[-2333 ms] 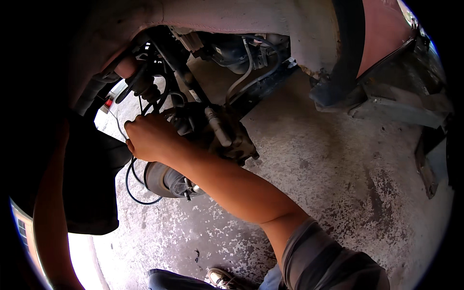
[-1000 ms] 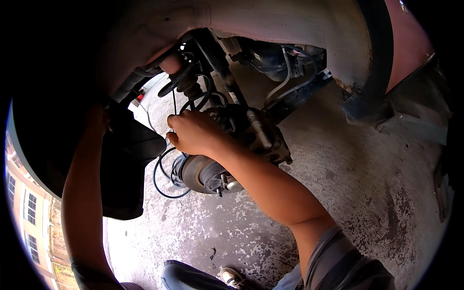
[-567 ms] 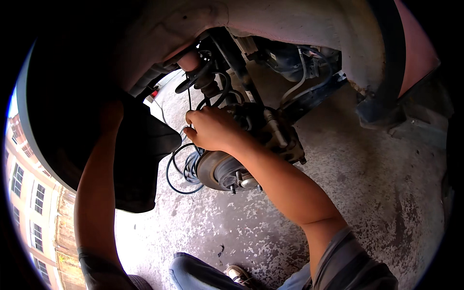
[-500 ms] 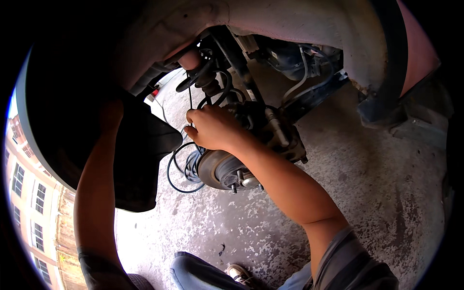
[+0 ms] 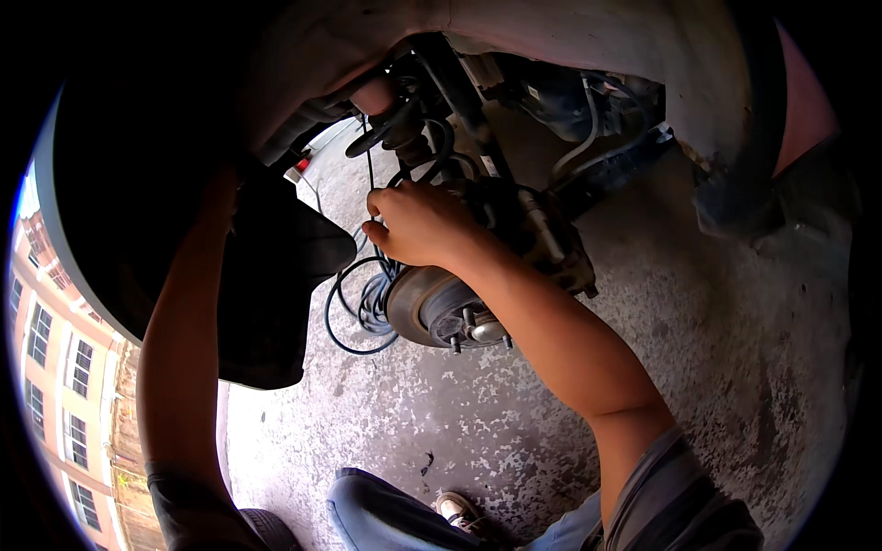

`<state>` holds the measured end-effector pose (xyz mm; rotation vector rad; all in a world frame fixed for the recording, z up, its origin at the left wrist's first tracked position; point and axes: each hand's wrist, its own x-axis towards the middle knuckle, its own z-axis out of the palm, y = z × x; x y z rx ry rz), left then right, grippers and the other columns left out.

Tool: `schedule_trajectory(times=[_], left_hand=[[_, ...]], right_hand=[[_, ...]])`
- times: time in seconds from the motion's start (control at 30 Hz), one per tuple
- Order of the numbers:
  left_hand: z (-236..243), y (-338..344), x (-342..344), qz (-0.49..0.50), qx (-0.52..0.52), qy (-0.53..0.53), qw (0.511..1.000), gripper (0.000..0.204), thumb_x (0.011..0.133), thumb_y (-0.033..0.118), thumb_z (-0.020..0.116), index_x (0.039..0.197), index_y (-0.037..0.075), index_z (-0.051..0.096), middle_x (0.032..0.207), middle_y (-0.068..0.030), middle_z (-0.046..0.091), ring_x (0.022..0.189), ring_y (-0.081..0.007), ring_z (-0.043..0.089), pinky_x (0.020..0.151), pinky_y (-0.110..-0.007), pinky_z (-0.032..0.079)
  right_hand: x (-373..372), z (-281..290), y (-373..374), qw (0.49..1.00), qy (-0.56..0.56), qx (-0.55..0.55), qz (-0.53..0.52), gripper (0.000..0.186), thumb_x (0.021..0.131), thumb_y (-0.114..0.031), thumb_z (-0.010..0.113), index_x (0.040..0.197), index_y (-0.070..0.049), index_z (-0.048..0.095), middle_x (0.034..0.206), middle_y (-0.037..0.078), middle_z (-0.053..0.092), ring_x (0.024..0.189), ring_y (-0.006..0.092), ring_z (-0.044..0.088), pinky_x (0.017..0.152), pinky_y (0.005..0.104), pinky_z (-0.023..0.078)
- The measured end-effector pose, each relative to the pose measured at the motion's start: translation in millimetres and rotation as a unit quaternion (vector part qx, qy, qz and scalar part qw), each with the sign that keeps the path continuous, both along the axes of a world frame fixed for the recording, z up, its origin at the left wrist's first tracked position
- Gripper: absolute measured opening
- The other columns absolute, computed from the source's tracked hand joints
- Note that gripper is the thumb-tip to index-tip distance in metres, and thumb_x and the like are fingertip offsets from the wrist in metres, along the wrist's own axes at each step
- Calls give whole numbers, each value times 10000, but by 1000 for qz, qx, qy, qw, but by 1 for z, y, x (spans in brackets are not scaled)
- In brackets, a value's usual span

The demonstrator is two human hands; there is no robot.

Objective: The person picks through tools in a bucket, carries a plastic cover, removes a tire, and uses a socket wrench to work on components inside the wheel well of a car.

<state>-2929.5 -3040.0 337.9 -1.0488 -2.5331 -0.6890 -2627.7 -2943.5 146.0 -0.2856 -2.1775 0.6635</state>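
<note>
View shifted slightly, right hand [image 5: 418, 223] still gripping above brake disc [image 5: 432, 308]

The right hand [image 5: 418, 223] is curled in a loose fist, forearm stretched forward; the left forearm [image 5: 179, 349] reaches up, its hand hidden.

Dull grey metal brake disc [image 5: 424, 303] (rusty at the hub), smooth black rubber hoses [image 5: 367, 303], rough speckled concrete floor [image 5: 717, 321]

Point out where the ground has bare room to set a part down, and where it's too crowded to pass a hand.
Bare concrete lies right of the right forearm, and between the brake disc and the shoe. It is crowded around the right hand, among black cables and the coil spring.
</note>
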Motion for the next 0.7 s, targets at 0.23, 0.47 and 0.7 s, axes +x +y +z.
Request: schedule_trajectory(times=[0.23, 0.47, 0.7], left_hand=[[8, 4, 14, 113, 20, 79, 990, 347, 998, 285, 436, 1198, 37, 573, 1108, -187, 630, 957, -292, 639, 820, -432, 544], [-6, 10, 49, 50, 43, -31, 997, 245, 970, 293, 495, 1037, 77, 588, 820, -66, 581, 658, -138, 533, 550, -276, 442], [2, -1, 67, 117, 93, -86, 985, 360, 957, 404, 490, 980, 64, 608, 635, -31, 481, 537, -106, 446, 467, -253, 406]], right_hand=[[-3, 0, 0, 1000, -4, 8, 2, 232, 853, -250, 642, 927, -32, 659, 882, 173, 685, 851, 336, 668, 747, 438, 525], [-7, -10, 9, 998, -64, 17, -23, 241, 865, -254, 625, 922, -22, 656, 910, 168, 686, 874, 326, 671, 762, 437, 530], [-10, -7, 5, 1000, -25, 6, -4, 221, 857, -225, 625, 875, -7, 653, 876, 176, 686, 859, 335, 672, 758, 440, 535]])
